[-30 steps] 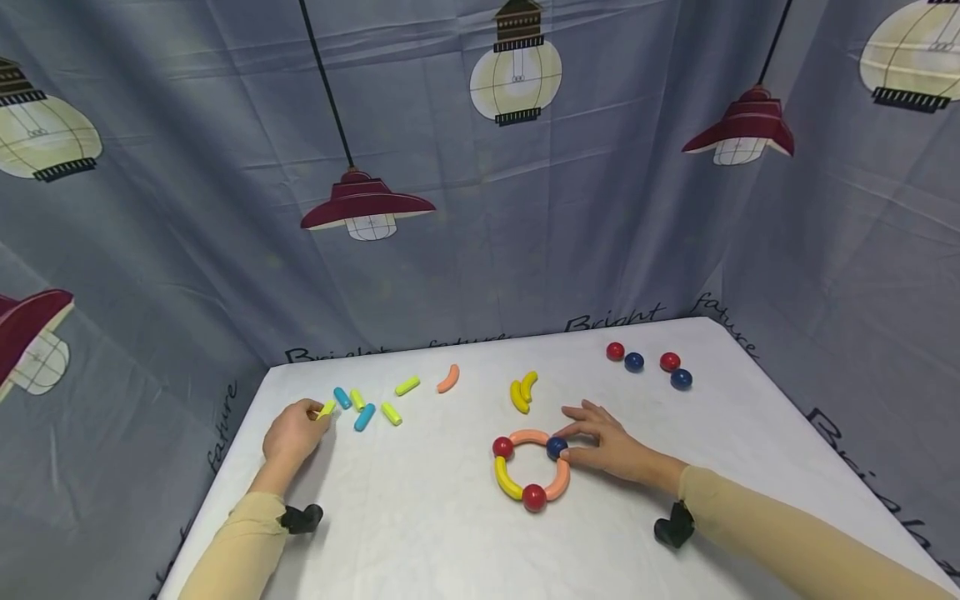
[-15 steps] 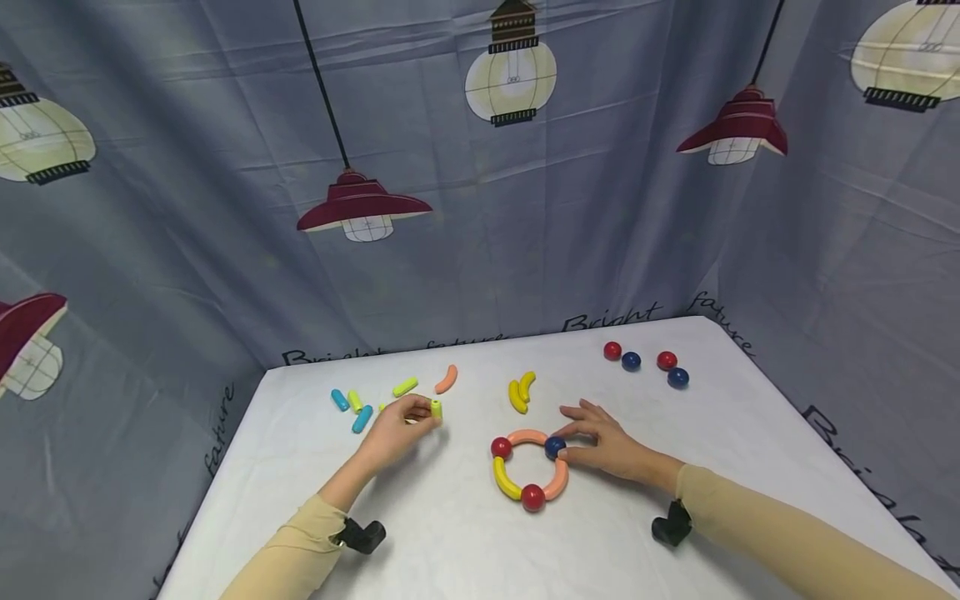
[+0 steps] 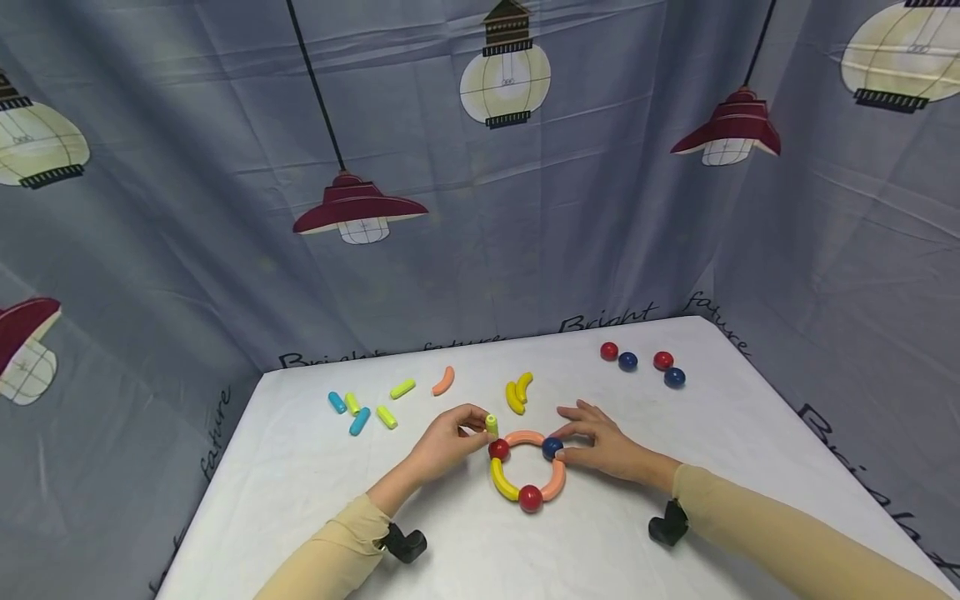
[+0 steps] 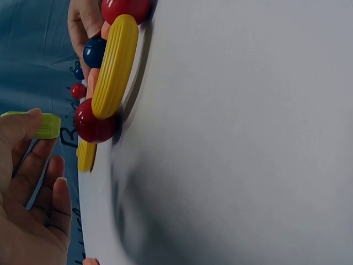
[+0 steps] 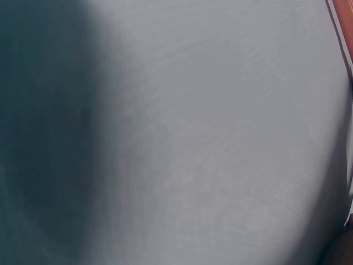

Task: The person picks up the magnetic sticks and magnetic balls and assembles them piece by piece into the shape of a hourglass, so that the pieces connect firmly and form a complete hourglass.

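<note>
Thumb and fingers of my left hand [image 3: 447,442] pinch a short lime-green rod [image 3: 491,424], held upright close above the left red ball [image 3: 498,449] of a ring on the table. In the left wrist view this lime-green rod [image 4: 49,126] juts past the thumb. Two orange curved pieces [image 3: 523,437], a yellow curved piece [image 3: 503,481], a lower red ball [image 3: 530,498] and a blue ball [image 3: 552,448] make up the rest of the ring. My right hand [image 3: 600,440] pinches the blue ball between thumb and index finger, its other fingers spread.
Several blue rods [image 3: 360,421] and lime-green rods [image 3: 402,388] lie at the left. Behind the ring are a loose orange curved piece [image 3: 443,381] and two yellow curved pieces [image 3: 514,397]. Loose red balls [image 3: 663,360] and blue balls [image 3: 674,377] sit at the back right of the white table [image 3: 315,483].
My left hand has carried the lime-green rod from the group at the left over to the ring's left red ball. My right hand has stayed at the blue ball.
</note>
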Demonstrator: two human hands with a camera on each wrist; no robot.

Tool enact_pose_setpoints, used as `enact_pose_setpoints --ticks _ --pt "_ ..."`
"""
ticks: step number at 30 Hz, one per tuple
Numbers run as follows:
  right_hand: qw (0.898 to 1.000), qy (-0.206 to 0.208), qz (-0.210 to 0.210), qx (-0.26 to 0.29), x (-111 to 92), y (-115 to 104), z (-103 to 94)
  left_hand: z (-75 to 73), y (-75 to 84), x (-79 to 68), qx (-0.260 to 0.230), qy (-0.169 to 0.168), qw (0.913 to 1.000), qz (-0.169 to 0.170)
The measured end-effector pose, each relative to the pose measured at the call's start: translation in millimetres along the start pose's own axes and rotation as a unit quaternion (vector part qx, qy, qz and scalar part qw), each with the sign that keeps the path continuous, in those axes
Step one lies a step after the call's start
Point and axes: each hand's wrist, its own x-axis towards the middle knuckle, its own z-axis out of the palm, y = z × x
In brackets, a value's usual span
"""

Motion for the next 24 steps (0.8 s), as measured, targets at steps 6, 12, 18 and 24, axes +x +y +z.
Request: enact_pose_setpoints --ticks 6,12,18,24 --pt "1.0 0.002 -0.001 -0.004 0.2 0.2 1.5 6.1 -0.8 0.2 -0.013 -0.012 0.9998 -0.01" --pt "1.0 0.003 -0.007 -0.006 0.8 2.0 1.5 8.8 -3.5 -0.3 -0.012 -0.014 0.9997 -0.014" --pt "1.0 0.004 -0.012 -0.008 0.0 1.6 0.7 11.0 -6.3 -1.1 -0.017 -0.015 0.9997 -0.011" --pt "1.0 0.008 -0.016 -0.012 -0.8 1.2 1.7 12.9 -9.4 -4.2 -0.027 -0.023 0.9993 -0.014"
